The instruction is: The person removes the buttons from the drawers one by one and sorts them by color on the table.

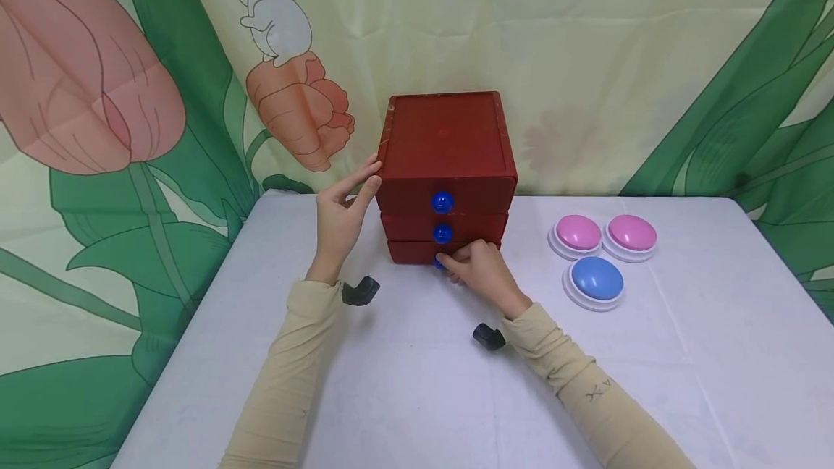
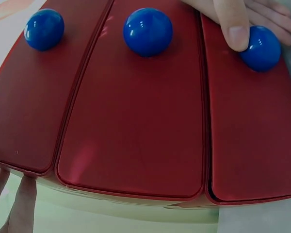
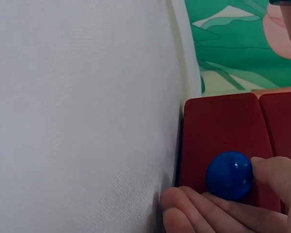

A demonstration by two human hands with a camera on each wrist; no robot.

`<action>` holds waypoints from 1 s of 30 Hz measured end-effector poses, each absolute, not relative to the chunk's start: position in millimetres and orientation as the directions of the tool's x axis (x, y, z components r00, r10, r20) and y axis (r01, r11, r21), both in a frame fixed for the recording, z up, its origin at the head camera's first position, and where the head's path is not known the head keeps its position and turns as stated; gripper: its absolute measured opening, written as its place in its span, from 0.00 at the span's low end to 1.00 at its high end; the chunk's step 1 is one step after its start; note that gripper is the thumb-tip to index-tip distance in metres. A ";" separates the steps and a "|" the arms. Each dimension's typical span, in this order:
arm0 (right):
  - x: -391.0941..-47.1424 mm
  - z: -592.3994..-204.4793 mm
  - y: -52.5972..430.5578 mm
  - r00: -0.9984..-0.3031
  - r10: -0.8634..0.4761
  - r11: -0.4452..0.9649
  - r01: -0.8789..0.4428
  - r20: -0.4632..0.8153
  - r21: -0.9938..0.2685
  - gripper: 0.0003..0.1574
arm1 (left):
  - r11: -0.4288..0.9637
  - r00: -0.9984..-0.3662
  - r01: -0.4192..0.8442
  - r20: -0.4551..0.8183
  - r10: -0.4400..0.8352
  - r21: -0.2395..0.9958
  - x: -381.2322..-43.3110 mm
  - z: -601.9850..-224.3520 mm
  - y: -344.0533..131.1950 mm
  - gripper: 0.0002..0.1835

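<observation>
1. Red wooden chest of three stacked drawers (image 1: 446,165) stands at the back middle of the white cloth-covered surface (image 1: 404,396), each drawer front bearing a round blue knob.
2. We see our right hand (image 1: 478,273) at the bottom drawer (image 1: 410,252), thumb and fingers pinching its blue knob (image 3: 229,175); the right wrist view shows the thumb on one side and curled fingers beneath it.
3. Our left hand (image 1: 342,212) rests against the chest's left side, fingers straight and spread, fingertips touching the upper left edge.
4. From the left wrist view, the top knob (image 2: 44,29) and middle knob (image 2: 148,31) are untouched, and all three drawer fronts look flush.
5. Two pink dome-shaped push buttons (image 1: 577,235) (image 1: 630,236) and one blue dome button (image 1: 596,281) sit on white bases to the right of the chest, well apart from both hands.
6. Behind the surface hangs a printed backdrop of green leaves and pink tulips (image 1: 85,71).
</observation>
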State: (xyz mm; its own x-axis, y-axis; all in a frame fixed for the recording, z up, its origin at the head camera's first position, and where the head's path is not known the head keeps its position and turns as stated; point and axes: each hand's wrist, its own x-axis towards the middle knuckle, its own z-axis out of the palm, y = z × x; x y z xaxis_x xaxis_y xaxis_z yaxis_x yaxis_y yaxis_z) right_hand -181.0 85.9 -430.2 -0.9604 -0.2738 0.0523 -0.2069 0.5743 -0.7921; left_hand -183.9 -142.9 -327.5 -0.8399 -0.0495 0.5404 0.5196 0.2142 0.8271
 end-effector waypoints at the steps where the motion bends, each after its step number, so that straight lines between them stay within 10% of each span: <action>1: -180.3 -430.0 85.9 -0.960 -0.275 0.575 -0.205 0.049 -0.792 0.21 | 0.215 -0.840 0.519 0.540 -0.050 0.827 -183.7 -327.4 -143.0 0.17; 30: -149.9 -429.8 86.8 -0.952 -0.305 0.590 -0.187 -0.002 -0.785 0.18 | 0.193 -0.847 0.511 0.529 -0.051 0.838 -183.7 -327.5 -143.2 0.17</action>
